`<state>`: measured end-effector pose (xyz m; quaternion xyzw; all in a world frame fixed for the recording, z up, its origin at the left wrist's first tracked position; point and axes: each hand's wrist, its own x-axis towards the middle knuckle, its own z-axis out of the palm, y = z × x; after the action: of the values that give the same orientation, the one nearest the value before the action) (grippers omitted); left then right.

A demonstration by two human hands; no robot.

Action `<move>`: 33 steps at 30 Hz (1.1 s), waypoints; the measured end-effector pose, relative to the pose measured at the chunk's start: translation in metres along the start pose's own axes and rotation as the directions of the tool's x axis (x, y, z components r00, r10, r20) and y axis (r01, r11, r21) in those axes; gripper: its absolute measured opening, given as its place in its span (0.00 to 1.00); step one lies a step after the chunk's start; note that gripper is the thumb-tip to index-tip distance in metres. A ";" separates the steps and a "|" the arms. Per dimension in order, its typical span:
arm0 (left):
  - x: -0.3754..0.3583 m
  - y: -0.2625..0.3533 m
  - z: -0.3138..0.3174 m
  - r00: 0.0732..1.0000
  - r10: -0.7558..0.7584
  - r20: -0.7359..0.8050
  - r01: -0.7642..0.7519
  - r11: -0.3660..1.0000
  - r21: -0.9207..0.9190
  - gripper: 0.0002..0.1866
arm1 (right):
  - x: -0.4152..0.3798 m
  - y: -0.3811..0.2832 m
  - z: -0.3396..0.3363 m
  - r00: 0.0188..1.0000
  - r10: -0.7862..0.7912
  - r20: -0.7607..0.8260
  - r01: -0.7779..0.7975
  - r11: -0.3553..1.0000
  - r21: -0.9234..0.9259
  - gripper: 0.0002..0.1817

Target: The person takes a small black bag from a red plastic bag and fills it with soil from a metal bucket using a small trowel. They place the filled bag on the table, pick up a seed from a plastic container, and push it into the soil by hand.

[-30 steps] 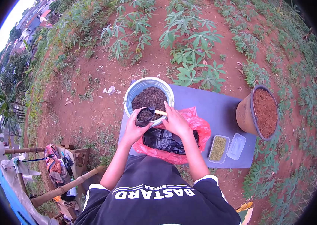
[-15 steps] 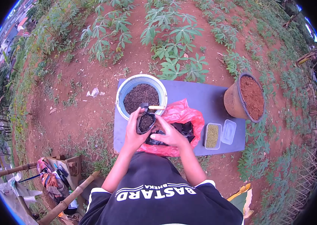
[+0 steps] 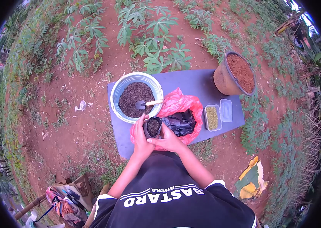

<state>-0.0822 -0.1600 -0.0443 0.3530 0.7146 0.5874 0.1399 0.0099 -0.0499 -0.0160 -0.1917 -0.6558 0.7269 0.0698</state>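
Observation:
A small black planting bag (image 3: 153,127) filled with dark soil is held upright between my two hands, just in front of the pot. My left hand (image 3: 142,141) wraps its left side, fingers closed against the plastic. On the other side my right hand (image 3: 168,140) grips the bag, thumb across its near face. The white-rimmed pot (image 3: 115,102) holds dark soil, and a small trowel (image 3: 140,105) with a pale handle rests in it. Beside my right hand an opened red plastic bag (image 3: 175,100) contains black plastic bags (image 3: 182,122).
A grey table (image 3: 121,136) bears these things. To the right stand a clear box (image 3: 212,118) of greenish grains, its lid (image 3: 226,110), and a tilted brown pot (image 3: 225,80) of reddish soil. Leafy plants (image 3: 166,57) grow beyond the table.
My hands have brought the filled planting bag back from the pot's rim toward my body. My right hand has closed in on the bag's side. The view has shifted right.

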 end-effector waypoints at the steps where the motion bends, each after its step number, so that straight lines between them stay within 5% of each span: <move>1: 0.002 0.000 -0.002 0.999 0.015 0.043 -0.014 0.999 -0.029 0.51 | -0.001 -0.003 -0.001 1.000 0.013 -0.004 -0.013 1.000 -0.011 0.45; 10: 0.025 0.009 -0.031 0.946 0.023 0.324 0.068 0.961 -0.267 0.52 | -0.001 -0.005 -0.014 1.000 0.010 0.007 -0.011 0.977 0.213 0.44; 17: 0.045 0.031 -0.021 0.908 -0.057 0.415 0.132 0.979 -0.155 0.47 | 0.006 0.001 -0.059 0.998 -0.059 0.024 0.057 0.995 0.078 0.43; 25: 0.084 0.047 0.080 0.911 -0.151 0.383 0.183 0.982 -0.048 0.39 | 0.022 0.011 -0.173 0.996 -0.084 0.034 0.082 0.995 0.062 0.41; 33: 0.143 0.012 0.216 0.839 -0.307 0.450 0.443 0.865 -0.236 0.30 | 0.047 0.024 -0.326 0.994 -0.026 -0.110 -0.004 0.966 -0.260 0.40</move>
<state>-0.0475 0.0965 -0.0609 0.2871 0.6178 0.5749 0.4531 0.0908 0.2653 -0.0695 -0.2363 -0.7414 0.6224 0.0850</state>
